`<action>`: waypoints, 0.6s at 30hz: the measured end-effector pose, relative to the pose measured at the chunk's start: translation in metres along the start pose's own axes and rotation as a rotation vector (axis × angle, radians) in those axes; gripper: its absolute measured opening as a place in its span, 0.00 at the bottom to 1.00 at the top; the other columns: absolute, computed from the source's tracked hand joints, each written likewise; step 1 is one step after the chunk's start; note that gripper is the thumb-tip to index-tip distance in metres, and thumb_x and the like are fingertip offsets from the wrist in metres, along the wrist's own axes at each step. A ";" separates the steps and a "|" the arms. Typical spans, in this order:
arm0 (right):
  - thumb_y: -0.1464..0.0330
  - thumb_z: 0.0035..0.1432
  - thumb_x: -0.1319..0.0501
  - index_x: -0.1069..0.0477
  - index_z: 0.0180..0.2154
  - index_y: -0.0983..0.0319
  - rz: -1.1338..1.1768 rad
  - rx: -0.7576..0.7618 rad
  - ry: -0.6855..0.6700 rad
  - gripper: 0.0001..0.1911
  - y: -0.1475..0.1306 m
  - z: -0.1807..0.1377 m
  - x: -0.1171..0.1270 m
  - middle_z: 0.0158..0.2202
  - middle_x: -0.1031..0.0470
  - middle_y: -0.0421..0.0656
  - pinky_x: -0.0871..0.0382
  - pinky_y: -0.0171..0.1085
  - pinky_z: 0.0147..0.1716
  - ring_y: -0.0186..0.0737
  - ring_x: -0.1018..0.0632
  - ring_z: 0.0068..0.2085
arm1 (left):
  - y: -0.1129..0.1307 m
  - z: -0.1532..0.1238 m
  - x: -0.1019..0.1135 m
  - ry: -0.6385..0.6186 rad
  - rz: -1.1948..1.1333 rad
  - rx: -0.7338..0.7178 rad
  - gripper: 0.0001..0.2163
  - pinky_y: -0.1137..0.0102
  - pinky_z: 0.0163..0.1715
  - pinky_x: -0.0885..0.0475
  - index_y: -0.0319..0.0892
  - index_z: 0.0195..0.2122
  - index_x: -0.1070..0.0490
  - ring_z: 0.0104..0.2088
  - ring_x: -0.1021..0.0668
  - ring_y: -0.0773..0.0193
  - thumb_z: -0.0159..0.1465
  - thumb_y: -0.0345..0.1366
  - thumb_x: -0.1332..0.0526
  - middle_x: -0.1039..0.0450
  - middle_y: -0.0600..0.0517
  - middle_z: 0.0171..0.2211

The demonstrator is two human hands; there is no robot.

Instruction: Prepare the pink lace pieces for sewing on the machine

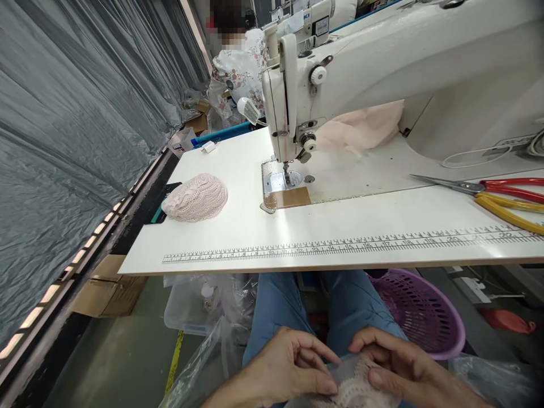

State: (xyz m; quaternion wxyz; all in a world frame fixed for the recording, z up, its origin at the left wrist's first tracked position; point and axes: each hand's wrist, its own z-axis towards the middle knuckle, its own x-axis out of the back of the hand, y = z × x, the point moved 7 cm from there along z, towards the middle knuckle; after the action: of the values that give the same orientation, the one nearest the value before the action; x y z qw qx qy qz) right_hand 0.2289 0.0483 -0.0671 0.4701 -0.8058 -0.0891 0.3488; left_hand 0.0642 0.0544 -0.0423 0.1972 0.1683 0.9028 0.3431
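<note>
Over my lap, below the table edge, both hands are closed on a pale pink lace piece [355, 388] with sheer fabric along its upper side. My left hand [293, 362] pinches its left edge between thumb and fingers. On the right side, my right hand [395, 360] grips it with the thumb on top. The lower part of the piece runs out of view. A similar pale pink lace cup [198, 198] lies on the left end of the white sewing table [221, 243]. The sewing machine [287, 113] stands beyond my hands, its needle area bare of fabric.
Red and yellow-handled scissors [480, 187] lie at the table's right. Peach fabric [361, 127] sits behind the machine head. A purple basket [420, 311] stands under the table, with a clear plastic bin [187, 309] to the left. Another person [242, 68] sits beyond the machine.
</note>
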 end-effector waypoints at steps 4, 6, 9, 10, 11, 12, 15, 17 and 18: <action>0.48 0.61 0.31 0.25 0.43 0.52 0.004 0.003 -0.030 0.18 0.001 0.001 -0.001 0.31 0.32 0.35 0.47 0.33 0.29 0.33 0.38 0.29 | -0.001 0.001 0.000 -0.004 -0.003 0.007 0.34 0.69 0.34 0.29 0.36 0.41 0.17 0.26 0.25 0.67 0.33 0.49 0.18 0.22 0.49 0.28; 0.49 0.60 0.30 0.24 0.42 0.52 0.021 0.007 -0.025 0.17 0.002 0.001 -0.001 0.30 0.32 0.34 0.46 0.32 0.29 0.33 0.38 0.29 | -0.001 0.001 0.000 0.000 -0.011 0.018 0.34 0.69 0.34 0.29 0.37 0.41 0.17 0.26 0.25 0.67 0.33 0.49 0.18 0.22 0.49 0.28; 0.50 0.60 0.29 0.24 0.44 0.52 0.054 0.016 -0.042 0.17 0.004 0.001 -0.003 0.32 0.30 0.34 0.43 0.31 0.30 0.33 0.34 0.30 | -0.002 0.001 0.000 -0.003 -0.027 0.024 0.34 0.70 0.33 0.29 0.37 0.41 0.17 0.26 0.25 0.67 0.32 0.49 0.18 0.22 0.50 0.28; 0.50 0.59 0.29 0.24 0.44 0.52 0.056 0.017 -0.047 0.17 0.004 0.000 -0.003 0.33 0.29 0.35 0.42 0.32 0.31 0.33 0.33 0.31 | -0.002 0.001 0.000 -0.003 -0.029 0.024 0.34 0.70 0.33 0.29 0.37 0.41 0.17 0.26 0.25 0.67 0.32 0.48 0.18 0.22 0.50 0.27; 0.50 0.59 0.29 0.24 0.45 0.52 0.052 0.014 -0.049 0.18 0.005 0.000 -0.004 0.33 0.28 0.35 0.41 0.32 0.31 0.34 0.32 0.31 | -0.002 0.001 -0.001 -0.003 -0.032 0.025 0.34 0.71 0.32 0.29 0.37 0.41 0.17 0.26 0.25 0.67 0.32 0.48 0.18 0.22 0.50 0.27; 0.49 0.58 0.29 0.24 0.46 0.52 0.038 0.007 -0.049 0.20 0.005 -0.001 -0.004 0.34 0.27 0.35 0.40 0.32 0.32 0.34 0.31 0.32 | -0.002 0.001 -0.001 -0.002 -0.032 0.026 0.34 0.71 0.32 0.29 0.37 0.41 0.17 0.26 0.24 0.67 0.32 0.49 0.18 0.22 0.50 0.27; 0.47 0.56 0.28 0.24 0.48 0.51 -0.049 -0.026 -0.030 0.23 0.005 -0.002 -0.005 0.37 0.26 0.37 0.38 0.34 0.35 0.38 0.29 0.36 | -0.002 0.002 0.000 0.006 -0.016 0.016 0.34 0.71 0.32 0.30 0.37 0.40 0.17 0.26 0.24 0.66 0.32 0.49 0.18 0.22 0.50 0.27; 0.48 0.55 0.27 0.24 0.47 0.51 -0.118 -0.035 -0.013 0.23 0.002 -0.002 -0.007 0.37 0.26 0.37 0.37 0.35 0.36 0.40 0.29 0.38 | -0.002 0.003 0.000 0.017 -0.002 0.013 0.34 0.72 0.31 0.30 0.37 0.39 0.17 0.26 0.24 0.66 0.31 0.49 0.18 0.22 0.50 0.27; 0.48 0.54 0.27 0.24 0.45 0.52 -0.156 -0.035 -0.001 0.22 0.000 -0.002 -0.007 0.36 0.27 0.37 0.37 0.35 0.36 0.41 0.29 0.38 | -0.003 0.004 0.000 0.024 0.005 0.019 0.35 0.72 0.30 0.31 0.37 0.39 0.18 0.26 0.24 0.66 0.29 0.49 0.17 0.22 0.51 0.27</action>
State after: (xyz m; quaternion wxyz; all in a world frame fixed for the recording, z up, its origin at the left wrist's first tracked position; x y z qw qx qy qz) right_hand 0.2248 0.0436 -0.0627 0.4817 -0.8043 -0.1582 0.3100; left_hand 0.0656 0.0547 -0.0468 0.1840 0.1685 0.9078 0.3371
